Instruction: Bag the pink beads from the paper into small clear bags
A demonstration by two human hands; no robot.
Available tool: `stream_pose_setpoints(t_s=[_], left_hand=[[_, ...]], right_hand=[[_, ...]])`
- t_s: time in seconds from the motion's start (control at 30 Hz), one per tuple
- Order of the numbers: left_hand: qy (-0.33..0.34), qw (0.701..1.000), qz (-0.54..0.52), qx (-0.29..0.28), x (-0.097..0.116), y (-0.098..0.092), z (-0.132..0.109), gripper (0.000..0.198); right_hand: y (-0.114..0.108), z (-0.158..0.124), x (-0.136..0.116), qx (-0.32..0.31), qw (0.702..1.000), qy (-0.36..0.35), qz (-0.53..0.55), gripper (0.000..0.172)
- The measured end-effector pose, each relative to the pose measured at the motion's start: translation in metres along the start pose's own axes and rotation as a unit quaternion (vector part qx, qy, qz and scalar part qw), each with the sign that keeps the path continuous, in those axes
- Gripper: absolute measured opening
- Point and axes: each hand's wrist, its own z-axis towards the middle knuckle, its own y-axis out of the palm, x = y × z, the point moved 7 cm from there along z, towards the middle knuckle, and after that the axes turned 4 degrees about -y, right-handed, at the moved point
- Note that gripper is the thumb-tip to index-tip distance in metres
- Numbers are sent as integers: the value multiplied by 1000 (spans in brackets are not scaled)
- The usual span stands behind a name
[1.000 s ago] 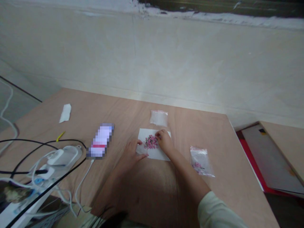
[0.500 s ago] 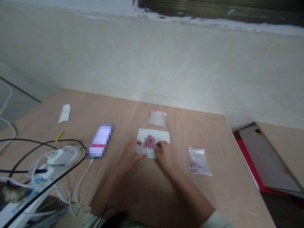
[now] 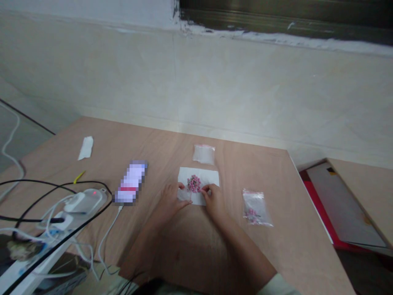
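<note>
A heap of small pink beads with dark stems (image 3: 194, 184) lies on a white sheet of paper (image 3: 211, 175). On the heap's left is my left hand (image 3: 169, 197), its thumb and forefinger at the edges of a small clear plastic bag (image 3: 183, 195) spread on the paper. My right hand (image 3: 214, 200) is at the heap's right edge, thumb and forefinger pinched together. What sits between those fingertips is too small to make out. A zip bag (image 3: 256, 208) holding several pink beads lies to the right.
Behind the paper lies another clear zip bag (image 3: 204, 154). A phone (image 3: 131, 182) on a charging cable is to the left, near a power strip (image 3: 89, 200) with tangled cables. A white scrap (image 3: 86, 148) and a yellow tie (image 3: 79, 177) lie farther left. The wall (image 3: 196, 86) borders the table's back.
My right hand's fingertips have shifted slightly at the heap's edge. The left hand stays on the clear bag. The whole view has moved a little.
</note>
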Motion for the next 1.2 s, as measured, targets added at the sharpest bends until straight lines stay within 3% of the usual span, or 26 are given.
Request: stream_pose_setpoints(t_s=[0.17, 0.3, 0.4, 0.73, 0.93, 1.03, 1.2], left_hand=[[13, 1000, 6, -6, 7, 3, 0, 37], [-7, 1000, 17, -5, 3, 0, 0, 42], [-10, 1000, 19, -5, 2, -3, 0, 41], [-4, 1000, 4, -6, 2, -5, -2, 38], [-13, 1000, -3, -3, 2, -6, -2, 38], [-7, 1000, 0, -6, 2, -4, -2, 39], [-6, 1000, 16, -19, 2, 2, -1, 36]], right_hand=[[-1, -2, -30, 1, 998, -38, 55, 9], [1, -5, -14, 22, 999, 11, -35, 10], [8, -6, -1, -4, 996, 22, -82, 9], [12, 3, 0, -71, 992, 12, -105, 12], [15, 8, 1, -83, 992, -8, -89, 11], [11, 7, -2, -60, 996, -3, -64, 9], [8, 1, -27, -52, 997, -41, 46, 8]])
